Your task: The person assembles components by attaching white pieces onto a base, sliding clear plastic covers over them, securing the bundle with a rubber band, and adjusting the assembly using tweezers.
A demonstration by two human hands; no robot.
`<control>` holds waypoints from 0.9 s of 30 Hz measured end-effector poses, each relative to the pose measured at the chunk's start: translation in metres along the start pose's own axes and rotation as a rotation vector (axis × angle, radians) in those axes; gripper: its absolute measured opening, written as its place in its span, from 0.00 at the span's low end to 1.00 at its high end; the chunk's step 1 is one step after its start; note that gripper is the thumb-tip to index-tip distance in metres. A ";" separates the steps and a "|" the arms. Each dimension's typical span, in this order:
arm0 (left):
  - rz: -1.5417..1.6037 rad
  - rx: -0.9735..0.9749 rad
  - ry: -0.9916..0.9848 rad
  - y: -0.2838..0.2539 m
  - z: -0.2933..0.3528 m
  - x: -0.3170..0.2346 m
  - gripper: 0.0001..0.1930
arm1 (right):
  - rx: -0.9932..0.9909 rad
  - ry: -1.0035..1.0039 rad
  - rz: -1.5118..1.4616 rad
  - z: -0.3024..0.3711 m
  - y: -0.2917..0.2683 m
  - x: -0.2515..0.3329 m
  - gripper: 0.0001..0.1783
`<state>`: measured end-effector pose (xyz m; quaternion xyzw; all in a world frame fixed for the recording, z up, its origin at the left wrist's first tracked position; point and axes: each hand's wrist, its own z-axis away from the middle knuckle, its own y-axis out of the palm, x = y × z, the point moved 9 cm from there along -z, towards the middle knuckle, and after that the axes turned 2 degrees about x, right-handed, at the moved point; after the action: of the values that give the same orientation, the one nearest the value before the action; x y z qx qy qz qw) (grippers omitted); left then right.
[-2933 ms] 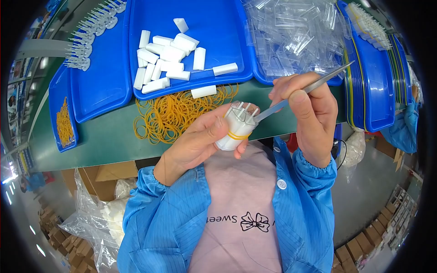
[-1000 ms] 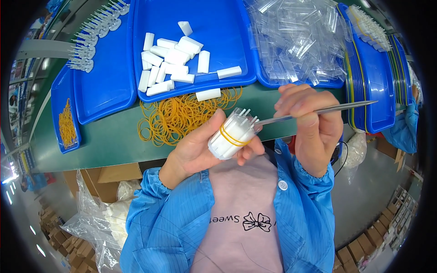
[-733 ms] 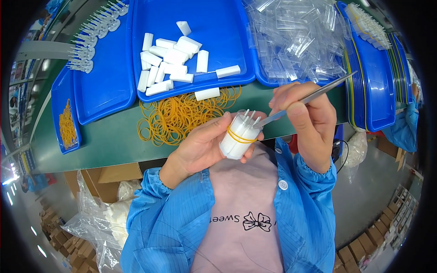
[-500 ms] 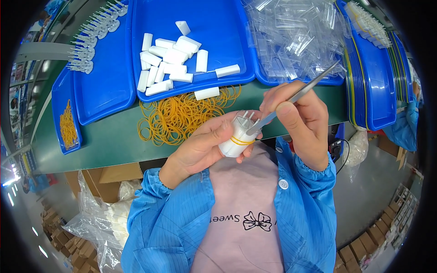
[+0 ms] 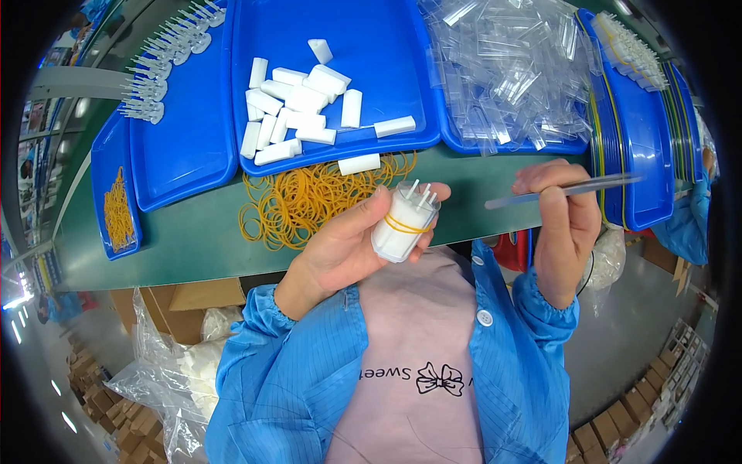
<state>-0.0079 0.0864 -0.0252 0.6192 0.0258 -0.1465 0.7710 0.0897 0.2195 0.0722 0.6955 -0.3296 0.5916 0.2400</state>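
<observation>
A white, roughly cylindrical piece [image 5: 396,240] in clear plastic, with a yellow rubber band [image 5: 408,224] wound about its middle, is held in my left hand [image 5: 336,246]. It tilts slightly, and several thin white pins [image 5: 422,193] stick out of its upper end. To the right, apart from that piece, my right hand [image 5: 568,228] is closed around metal tweezers [image 5: 533,195], which lie nearly level and look smeared by motion. Just beyond my left hand is a loose heap of yellow rubber bands [image 5: 297,205] on the green table [image 5: 197,243].
White blocks [image 5: 307,100] lie in a blue tray [image 5: 386,46]; one rests at its near edge. Clear plastic pieces [image 5: 514,77] fill another tray. Pinned white parts [image 5: 147,89] line the left tray, banded bundles [image 5: 627,50] the right stack. A small tray [image 5: 122,249] holds more bands.
My right hand has drawn back to the right with the tweezers, away from the banded piece. The piece stays in my left hand, its pins now in plain sight.
</observation>
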 end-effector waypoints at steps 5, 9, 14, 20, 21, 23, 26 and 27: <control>0.077 0.010 -0.005 0.000 -0.002 0.000 0.36 | 0.131 -0.068 0.793 0.009 0.001 -0.008 0.08; 0.218 0.161 -0.020 0.015 -0.001 -0.006 0.32 | 0.143 -0.031 1.149 0.020 -0.011 -0.046 0.10; 0.274 0.163 0.015 0.010 0.000 -0.003 0.32 | 0.004 -0.112 0.984 0.021 -0.011 -0.035 0.15; 0.287 0.097 0.061 0.011 -0.002 -0.007 0.29 | 0.194 -0.257 0.524 0.021 0.049 0.014 0.36; 0.287 0.074 0.065 0.011 -0.003 -0.009 0.27 | 0.218 -0.297 0.533 0.020 0.059 0.019 0.40; 0.347 0.147 0.055 0.016 -0.002 -0.006 0.26 | 0.251 -0.278 0.570 0.023 0.073 0.015 0.45; 0.366 0.047 0.082 0.012 -0.001 -0.005 0.26 | 0.266 -0.243 0.623 0.019 0.085 0.009 0.49; 0.370 0.046 0.063 0.012 -0.001 -0.003 0.27 | 0.272 -0.244 0.621 0.019 0.086 0.007 0.49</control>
<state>-0.0075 0.0901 -0.0136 0.6353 -0.0677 0.0165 0.7691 0.0386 0.1469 0.0711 0.6534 -0.4696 0.5874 -0.0871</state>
